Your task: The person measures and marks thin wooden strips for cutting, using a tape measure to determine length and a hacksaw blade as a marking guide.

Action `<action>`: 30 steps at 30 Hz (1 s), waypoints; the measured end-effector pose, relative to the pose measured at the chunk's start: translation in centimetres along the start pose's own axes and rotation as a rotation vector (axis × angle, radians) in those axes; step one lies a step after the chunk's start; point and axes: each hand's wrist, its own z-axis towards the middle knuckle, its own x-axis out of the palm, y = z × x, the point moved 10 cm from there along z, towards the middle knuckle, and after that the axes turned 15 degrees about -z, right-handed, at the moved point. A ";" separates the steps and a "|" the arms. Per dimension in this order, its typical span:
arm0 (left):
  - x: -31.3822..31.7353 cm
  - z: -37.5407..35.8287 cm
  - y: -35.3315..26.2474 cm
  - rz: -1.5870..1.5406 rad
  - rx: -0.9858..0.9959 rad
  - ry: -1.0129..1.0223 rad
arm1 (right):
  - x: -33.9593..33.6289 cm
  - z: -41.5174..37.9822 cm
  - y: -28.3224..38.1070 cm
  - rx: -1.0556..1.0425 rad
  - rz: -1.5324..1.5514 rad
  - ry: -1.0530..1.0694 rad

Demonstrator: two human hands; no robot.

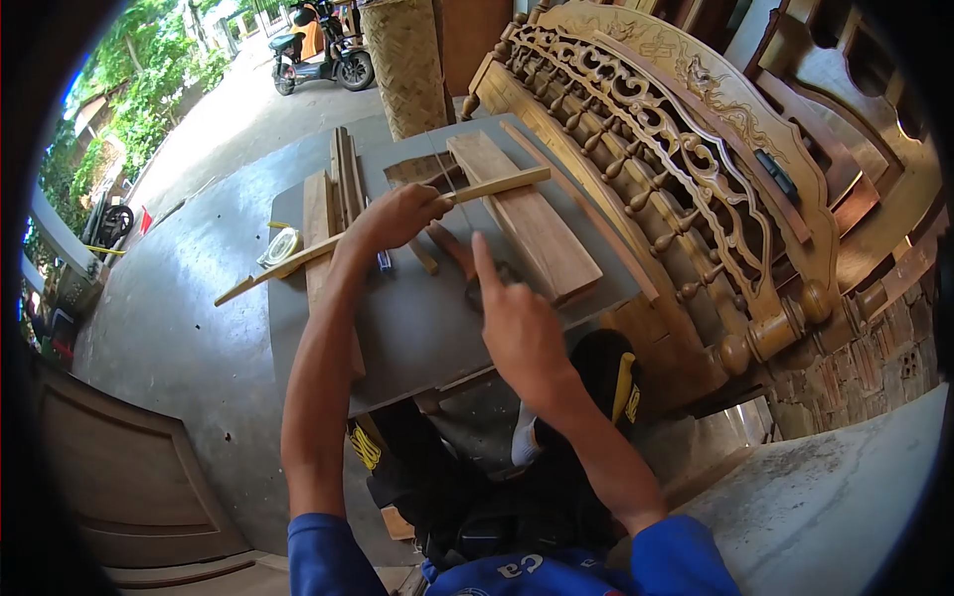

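My left hand (402,214) is closed around a long thin wooden strip (507,182), which lies slantwise across the planks on a low grey board (417,338). In my right hand (527,333) is what looks like a wooden-framed saw (453,248). Its thin blade or wire passes by the strip, just right of my left hand; whether it touches cannot be made out. The fingers of my right hand are curled, with the index finger stretched forward. My palm hides the handle. A wide plank (532,223) supports the strip on the right, and a narrower plank (318,204) lies on the left.
A pale roll (281,246), like tape, sits by the strip's left end. Carved wooden furniture panels (656,159) lean along the right. A woven mat column (402,70) stands beyond the board. Farther off is a parked scooter (323,55). A panelled wooden piece (129,457) lies lower left.
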 end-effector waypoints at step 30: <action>0.2 -0.3 -1.6 -0.023 0.165 -0.015 | 0.2 0.8 0.1 -0.015 0.015 -0.073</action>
